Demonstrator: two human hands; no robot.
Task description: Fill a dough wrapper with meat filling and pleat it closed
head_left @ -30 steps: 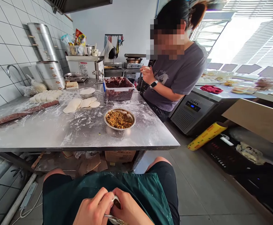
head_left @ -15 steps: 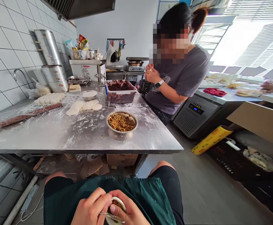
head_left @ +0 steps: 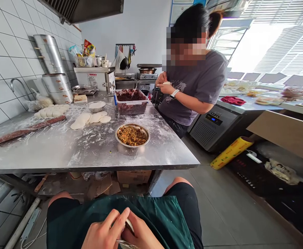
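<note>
Low over the apron (head_left: pixel 164 221), the left hand (head_left: pixel 103 233) and right hand (head_left: pixel 143 235) close together on a small dumpling (head_left: pixel 129 226), soft, thin dough that likely tears easily, so best pinched lightly at its rim, not its filled middle.

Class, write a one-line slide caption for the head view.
Both hands pinch a dumpling wrapper over a green apron, filling bowl ahead.

Both hands low over green apron (head_left: pixel 156 214). Left hand (head_left: pixel 103 233) and right hand (head_left: pixel 143 235) pinch a dumpling (head_left: pixel 128 226) between them; metal spoon (head_left: pixel 126 244) under fingers. Steel table (head_left: pixel 63 148) ahead: filling bowl (head_left: pixel 132 135), wrappers (head_left: pixel 90 118), rolling pin (head_left: pixel 24 131). Co-worker's hands (head_left: pixel 164 84) fold dough beyond.
</note>
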